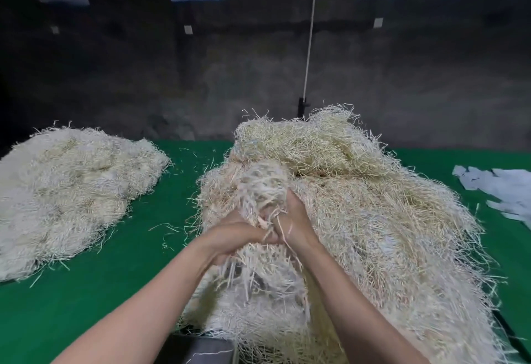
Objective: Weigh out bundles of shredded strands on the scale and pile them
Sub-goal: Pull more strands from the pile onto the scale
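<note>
Head view looks down on a table covered in smooth green cloth [109, 291]. Both forearms reach in together over a large heap [388, 220] of pale straw-coloured shredded strands, thin, flat and tangled like wiry ribbon. The left hand [234, 238] has its fingers curled tight round a hank of the strands. The right hand [294, 218] sits just beside it, touching it, and clasps the same bundle [261, 185] from the other side. The bundle is a rounded, fluffy clump raised slightly above the heap, with loose ends trailing down between the wrists. Well apart to the left lies a lower, flatter pile [71, 191] of whiter strands with frayed, spiky edges. At the bottom edge a dark grey flat-topped object [201, 349] shows only in part, half covered by strands. White paper scraps [500, 188] lie crumpled at the far right. A thin white cord [311, 27] hangs straight in front of the rough dark wall behind.
</note>
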The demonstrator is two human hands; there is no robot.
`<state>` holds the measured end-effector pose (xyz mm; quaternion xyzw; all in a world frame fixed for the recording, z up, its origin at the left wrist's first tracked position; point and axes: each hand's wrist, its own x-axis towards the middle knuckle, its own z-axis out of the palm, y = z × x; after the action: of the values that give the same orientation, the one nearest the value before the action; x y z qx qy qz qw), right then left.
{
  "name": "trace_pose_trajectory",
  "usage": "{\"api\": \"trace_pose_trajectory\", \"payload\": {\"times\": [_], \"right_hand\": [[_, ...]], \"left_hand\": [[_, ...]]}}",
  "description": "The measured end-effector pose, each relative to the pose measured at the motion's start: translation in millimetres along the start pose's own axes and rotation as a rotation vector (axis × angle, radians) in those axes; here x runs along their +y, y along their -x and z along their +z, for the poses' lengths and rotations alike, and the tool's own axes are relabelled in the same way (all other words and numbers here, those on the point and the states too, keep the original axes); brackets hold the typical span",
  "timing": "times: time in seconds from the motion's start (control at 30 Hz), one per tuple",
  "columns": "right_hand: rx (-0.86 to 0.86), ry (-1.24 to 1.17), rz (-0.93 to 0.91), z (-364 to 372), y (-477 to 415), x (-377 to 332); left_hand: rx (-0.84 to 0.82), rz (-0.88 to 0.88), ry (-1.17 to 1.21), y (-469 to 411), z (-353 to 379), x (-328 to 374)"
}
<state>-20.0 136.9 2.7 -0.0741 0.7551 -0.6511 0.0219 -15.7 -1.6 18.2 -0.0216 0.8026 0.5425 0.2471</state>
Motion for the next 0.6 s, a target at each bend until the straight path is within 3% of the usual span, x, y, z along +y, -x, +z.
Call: {"api": "trace_pose_trajectory", "payload": {"times": [0.07,0.17,0.27,0.33,0.47,0.6], "right_hand": [[-0.013,-0.029,-0.035,-9,1,-4],[0.119,-0.054,-0.018,-32,4,-2],[-0.054,0.052,-0.008,-25,10,9],[-0.126,0.255,-0.024,-13,9,21],[-0.153,0.624,-0.02,-17,5,41],[-0.207,1.054,0.081,-49,10,79]], "left_hand": [[0.125,-0.002,0.085,-3,7,0],[0.293,0.103,0.342,-10,-10,2],[0.229,0.184,0.704,-8,-14,7],[0.283,0.21,0.794,-5,-6,10],[0.462,0.22,0.758,-4,-2,17],[0.446,0.259,0.907,-5,-24,18]]}}
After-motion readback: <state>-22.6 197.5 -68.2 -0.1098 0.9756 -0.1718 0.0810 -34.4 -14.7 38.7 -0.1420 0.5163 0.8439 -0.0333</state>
